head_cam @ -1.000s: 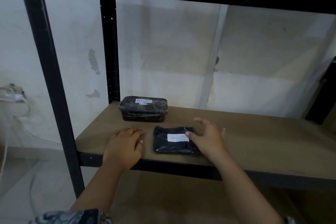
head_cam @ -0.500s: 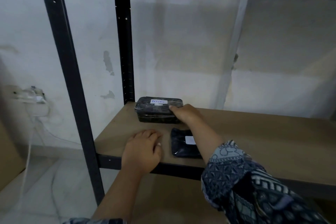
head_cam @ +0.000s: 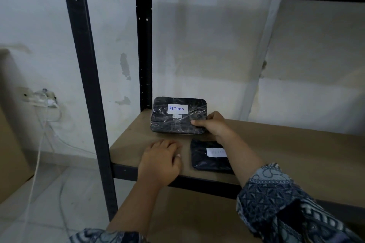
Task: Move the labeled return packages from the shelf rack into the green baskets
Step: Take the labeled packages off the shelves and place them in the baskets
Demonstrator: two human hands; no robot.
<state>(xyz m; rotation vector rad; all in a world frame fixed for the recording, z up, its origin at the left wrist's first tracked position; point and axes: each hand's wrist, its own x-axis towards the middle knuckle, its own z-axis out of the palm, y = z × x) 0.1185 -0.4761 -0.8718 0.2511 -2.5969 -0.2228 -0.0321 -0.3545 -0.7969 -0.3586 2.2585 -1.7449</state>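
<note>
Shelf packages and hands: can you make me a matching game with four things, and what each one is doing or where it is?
Things:
1. left hand
2. right hand
3. wrapped box
4. flat package

States:
a. holds the wrapped box by its near right corner
b. lies by the front edge, wears a blurry label
c. rests palm down on the shelf board
d. sits at the back by the post, wears the RETURN label

Pairs: 1-c, 2-a, 3-d, 4-b
</note>
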